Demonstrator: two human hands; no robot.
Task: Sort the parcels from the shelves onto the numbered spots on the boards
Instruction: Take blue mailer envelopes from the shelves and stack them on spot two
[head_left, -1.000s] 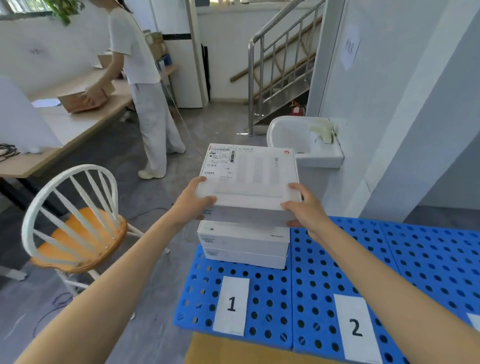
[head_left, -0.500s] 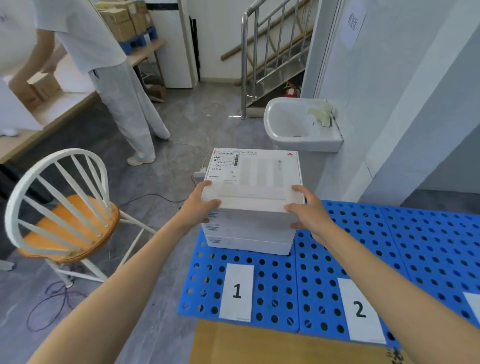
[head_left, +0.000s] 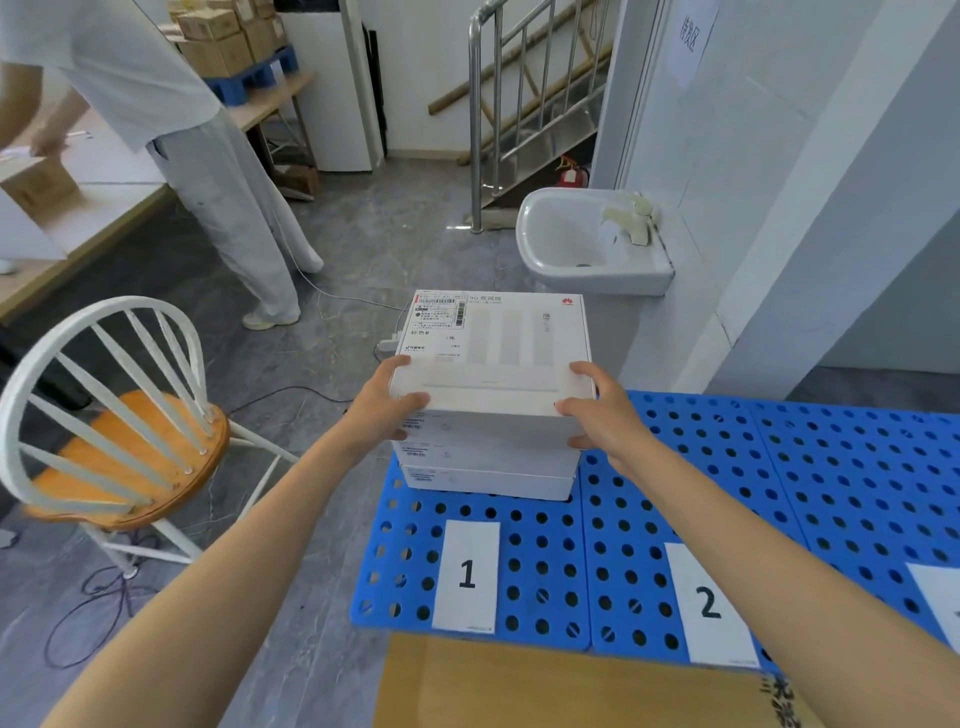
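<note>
Right then, both hands were clamped on the top white parcel (head_left: 498, 358): the left hand (head_left: 382, 410) gripped its near-left corner with the thumb on the lid, and the right hand (head_left: 602, 415) gripped the near-right corner the same way. That parcel sat on two more white boxes (head_left: 488, 467), stacked at the far end of the blue perforated board (head_left: 519, 561), behind the label marked 1 (head_left: 466, 574). A white chair (head_left: 111, 415) stood just to the left.
</note>
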